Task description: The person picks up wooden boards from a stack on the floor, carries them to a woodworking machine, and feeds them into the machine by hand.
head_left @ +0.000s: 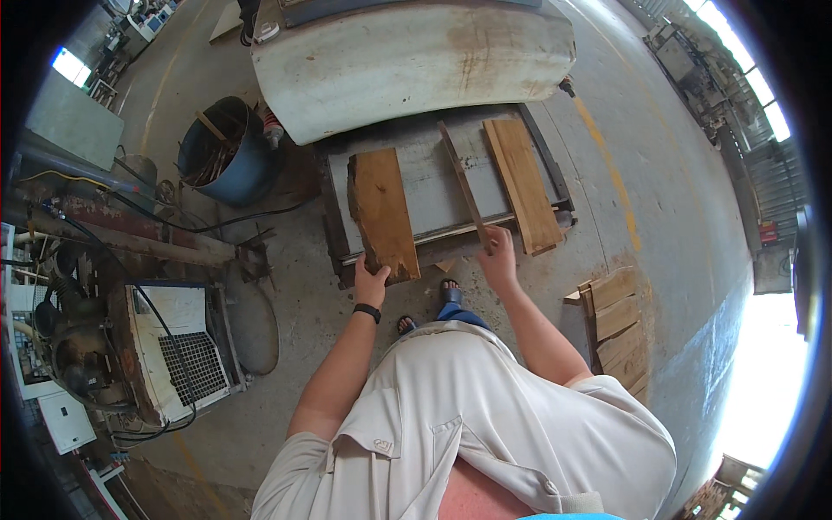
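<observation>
A wide wooden board (386, 204) with a dark, ragged left edge lies lengthwise on the metal bed (433, 165) of a machine. My left hand (372, 284), with a black band on the wrist, grips this board's near left corner. A narrow wooden strip, or a board on its edge, (461, 184) slants across the middle of the bed. Its near end is in my right hand (500, 257), with the fingers closed round it. To the right of that hand lies another wooden board (523, 184), apart from both hands.
The machine's worn, pale hood (416, 65) overhangs the bed's far side. At the left stands a blue barrel (227, 156) holding wood scraps. A stack of boards (615, 321) is on the floor at my right. Equipment with a grille (192, 364) and cables fills the near left.
</observation>
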`<state>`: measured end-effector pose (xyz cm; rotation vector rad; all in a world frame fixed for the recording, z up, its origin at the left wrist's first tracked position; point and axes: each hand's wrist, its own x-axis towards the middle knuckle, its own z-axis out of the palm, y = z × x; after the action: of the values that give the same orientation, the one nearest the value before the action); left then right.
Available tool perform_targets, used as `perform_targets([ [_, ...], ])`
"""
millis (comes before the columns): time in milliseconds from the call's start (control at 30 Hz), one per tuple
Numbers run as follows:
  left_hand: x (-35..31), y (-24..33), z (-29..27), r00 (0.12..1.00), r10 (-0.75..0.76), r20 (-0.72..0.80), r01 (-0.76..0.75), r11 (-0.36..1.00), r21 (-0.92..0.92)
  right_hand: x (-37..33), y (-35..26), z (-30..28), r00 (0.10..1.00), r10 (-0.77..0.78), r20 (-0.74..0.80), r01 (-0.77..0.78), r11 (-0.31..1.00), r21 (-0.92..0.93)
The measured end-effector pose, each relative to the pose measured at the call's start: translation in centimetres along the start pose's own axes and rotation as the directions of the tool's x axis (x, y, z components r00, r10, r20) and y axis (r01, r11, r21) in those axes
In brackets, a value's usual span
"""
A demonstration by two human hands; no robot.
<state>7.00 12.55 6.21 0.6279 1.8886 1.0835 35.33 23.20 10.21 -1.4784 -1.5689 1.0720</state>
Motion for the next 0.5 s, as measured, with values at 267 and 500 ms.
perform_targets([
  [267,-1.8,3.7,1.7,0.998,0.060,0.025,-0.065,0.887,0.457,-0.3,-1.9,5.9,0.957,-0.228,0.180,0.290,0.724,-0.626],
  [500,-3.7,6.6,3.0,0.947,0.244,0.208,-0.292,0.386,0.875,0.8,-2.2,5.3,0.895,-0.201,0.398,0.411,0.719,-0.561],
])
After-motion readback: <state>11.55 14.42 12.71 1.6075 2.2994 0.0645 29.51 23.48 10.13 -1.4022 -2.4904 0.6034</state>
